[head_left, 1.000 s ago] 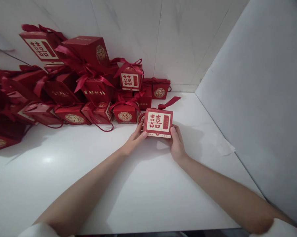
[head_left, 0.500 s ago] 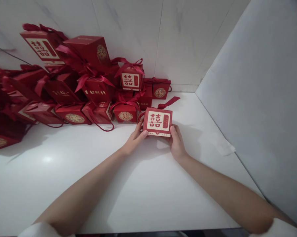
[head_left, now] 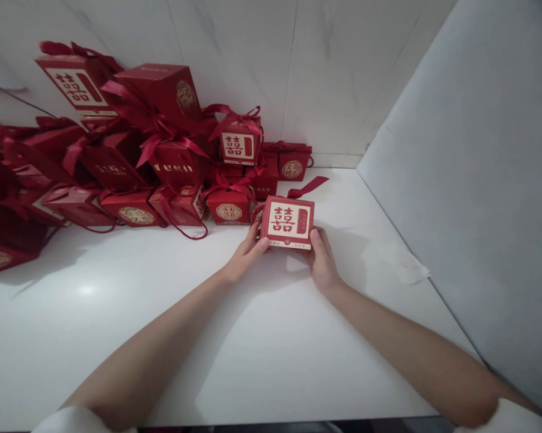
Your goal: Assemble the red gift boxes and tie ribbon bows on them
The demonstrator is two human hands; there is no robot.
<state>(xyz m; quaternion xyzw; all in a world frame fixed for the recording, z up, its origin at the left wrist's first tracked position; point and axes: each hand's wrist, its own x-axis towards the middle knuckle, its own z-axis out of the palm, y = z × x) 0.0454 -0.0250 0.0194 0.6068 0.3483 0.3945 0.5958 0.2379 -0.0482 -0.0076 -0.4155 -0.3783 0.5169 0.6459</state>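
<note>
In the head view, the step in hand looks to be steadying a small red box [head_left: 288, 224] with both hands over the white table [head_left: 271, 355], just in front of the right end of a pile of similar boxes [head_left: 174, 165]. The left hand [head_left: 247, 249] grips its left side, thumb on the lower front corner; the right hand [head_left: 324, 261] grips the right side, thumb on the front edge. The box tips back, its printed face towards the wearer. As I judge it, any shift or turn from here calls for even pressure from both sides and care that the loose ribbon [head_left: 309, 187] behind it and the cord [head_left: 256, 213] by the left fingers do not snag. Most of the fingers are hidden behind the box, as are its back and the place where the ribbon joins. Whether its underside touches the table I cannot tell. The small print on its face is too fine to read. The pile runs out of the picture at the left, its boxes overlapping in dim light, and both sleeves [head_left: 75, 420] are cut off at the bottom.
</note>
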